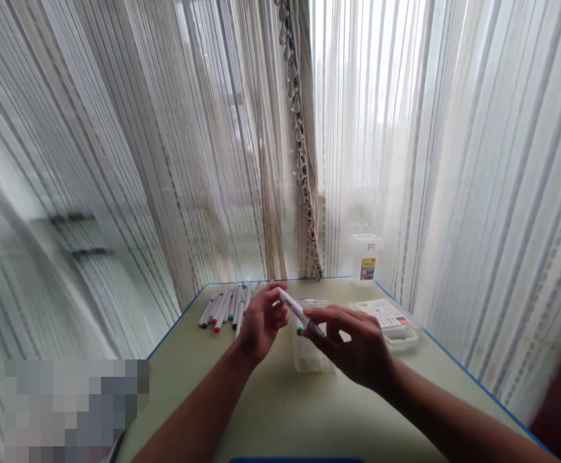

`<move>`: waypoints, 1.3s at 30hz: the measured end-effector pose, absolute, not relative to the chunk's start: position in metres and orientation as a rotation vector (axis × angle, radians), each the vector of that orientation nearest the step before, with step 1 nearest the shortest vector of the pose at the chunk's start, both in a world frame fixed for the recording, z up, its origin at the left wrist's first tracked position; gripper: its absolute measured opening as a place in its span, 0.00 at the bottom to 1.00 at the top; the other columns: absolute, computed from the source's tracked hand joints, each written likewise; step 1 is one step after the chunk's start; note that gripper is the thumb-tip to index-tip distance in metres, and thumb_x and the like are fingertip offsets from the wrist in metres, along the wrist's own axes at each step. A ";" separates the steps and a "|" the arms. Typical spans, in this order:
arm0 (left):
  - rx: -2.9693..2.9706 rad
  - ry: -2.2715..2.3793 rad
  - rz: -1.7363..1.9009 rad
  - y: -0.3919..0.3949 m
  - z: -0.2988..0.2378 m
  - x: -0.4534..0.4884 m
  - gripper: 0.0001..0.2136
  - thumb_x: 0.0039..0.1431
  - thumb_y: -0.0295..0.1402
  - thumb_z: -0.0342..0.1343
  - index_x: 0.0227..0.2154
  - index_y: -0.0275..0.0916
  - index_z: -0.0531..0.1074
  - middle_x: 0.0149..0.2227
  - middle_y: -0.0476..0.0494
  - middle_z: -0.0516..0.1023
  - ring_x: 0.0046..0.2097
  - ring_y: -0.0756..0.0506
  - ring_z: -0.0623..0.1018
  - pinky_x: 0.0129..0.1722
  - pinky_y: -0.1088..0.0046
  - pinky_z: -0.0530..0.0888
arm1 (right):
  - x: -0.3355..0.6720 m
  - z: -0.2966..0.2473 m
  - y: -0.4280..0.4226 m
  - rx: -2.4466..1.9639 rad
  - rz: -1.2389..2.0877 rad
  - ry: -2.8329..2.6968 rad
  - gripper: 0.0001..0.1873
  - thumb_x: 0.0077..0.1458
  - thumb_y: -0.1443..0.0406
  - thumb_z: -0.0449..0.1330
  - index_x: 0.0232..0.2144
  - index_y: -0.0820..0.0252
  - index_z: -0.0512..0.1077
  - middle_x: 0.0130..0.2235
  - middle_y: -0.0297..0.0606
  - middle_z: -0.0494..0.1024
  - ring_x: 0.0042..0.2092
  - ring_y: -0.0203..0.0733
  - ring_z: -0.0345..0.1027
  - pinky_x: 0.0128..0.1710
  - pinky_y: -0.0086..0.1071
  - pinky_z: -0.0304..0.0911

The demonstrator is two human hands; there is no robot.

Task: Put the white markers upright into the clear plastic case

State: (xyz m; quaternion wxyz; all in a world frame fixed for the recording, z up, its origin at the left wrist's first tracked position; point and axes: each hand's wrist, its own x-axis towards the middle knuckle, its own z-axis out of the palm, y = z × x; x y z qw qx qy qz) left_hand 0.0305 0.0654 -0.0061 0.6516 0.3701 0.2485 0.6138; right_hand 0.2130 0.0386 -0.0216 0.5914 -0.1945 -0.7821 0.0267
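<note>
A white marker [294, 305] with a grey end is pinched between the thumb and fingers of my right hand [358, 337], tilted above the table. My left hand [264, 318] is beside the marker's white end, its fingers loosely curled and apart; whether they touch it is hard to see. Below the marker sits a clear plastic case [312, 363], partly hidden by my right hand. A marker with a green end [300, 331] shows at this case. Left of my left hand lies a pile of white markers [222, 307] with coloured ends, among them red, pink and teal.
On the right of the pale green table [261, 411] lies a clear case lid with a printed sheet [381, 314] and a handle. A clear container [366, 257] with a colourful label stands at the back right corner. Sheer striped curtains [222, 161] hang behind the blue-edged table.
</note>
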 end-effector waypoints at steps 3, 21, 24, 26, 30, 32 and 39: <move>0.871 0.557 1.396 0.067 -0.008 0.031 0.14 0.47 0.34 0.70 0.35 0.34 0.75 0.22 0.57 0.62 0.21 0.57 0.60 0.20 0.81 0.57 | 0.213 -0.023 0.038 -0.548 0.186 -1.695 0.12 0.53 0.67 0.71 0.42 0.52 0.81 0.30 0.35 0.83 0.20 0.35 0.68 0.22 0.30 0.66; 0.877 0.440 1.432 0.071 -0.010 0.031 0.16 0.49 0.31 0.71 0.42 0.36 0.80 0.31 0.50 0.72 0.24 0.56 0.64 0.19 0.81 0.59 | 0.214 -0.011 0.036 -0.527 0.333 -1.568 0.12 0.49 0.71 0.72 0.36 0.54 0.78 0.30 0.35 0.79 0.21 0.34 0.68 0.20 0.31 0.65; 0.872 0.430 1.435 0.071 -0.010 0.032 0.15 0.50 0.32 0.70 0.42 0.36 0.80 0.29 0.51 0.69 0.25 0.56 0.64 0.19 0.81 0.60 | 0.214 -0.016 0.032 -0.479 0.101 -1.736 0.16 0.48 0.74 0.71 0.38 0.52 0.78 0.27 0.33 0.78 0.21 0.36 0.68 0.23 0.33 0.66; 0.877 0.422 1.433 0.071 -0.010 0.032 0.15 0.50 0.32 0.70 0.41 0.35 0.80 0.28 0.52 0.67 0.25 0.55 0.64 0.19 0.81 0.60 | 0.214 -0.017 0.031 -0.462 0.045 -1.776 0.17 0.49 0.74 0.70 0.40 0.51 0.77 0.27 0.32 0.78 0.22 0.38 0.68 0.23 0.33 0.66; 0.884 0.419 1.428 0.070 -0.010 0.032 0.14 0.51 0.31 0.70 0.41 0.35 0.80 0.30 0.50 0.68 0.26 0.55 0.64 0.19 0.81 0.61 | 0.216 -0.017 0.032 -0.459 -0.008 -1.801 0.19 0.50 0.74 0.68 0.43 0.50 0.74 0.29 0.34 0.79 0.23 0.39 0.70 0.24 0.34 0.67; 0.881 0.423 1.428 0.071 -0.010 0.032 0.14 0.50 0.32 0.70 0.41 0.34 0.81 0.30 0.50 0.68 0.26 0.55 0.64 0.19 0.81 0.61 | 0.218 -0.017 0.032 -0.459 -0.058 -1.834 0.20 0.50 0.74 0.68 0.44 0.50 0.73 0.30 0.35 0.79 0.23 0.37 0.69 0.23 0.33 0.66; 0.883 0.461 1.424 0.072 -0.010 0.032 0.14 0.48 0.34 0.71 0.38 0.32 0.80 0.27 0.51 0.67 0.25 0.55 0.63 0.19 0.80 0.59 | 0.219 -0.011 0.028 -0.419 -0.181 -1.878 0.20 0.51 0.75 0.67 0.45 0.53 0.75 0.29 0.33 0.79 0.21 0.34 0.68 0.21 0.30 0.64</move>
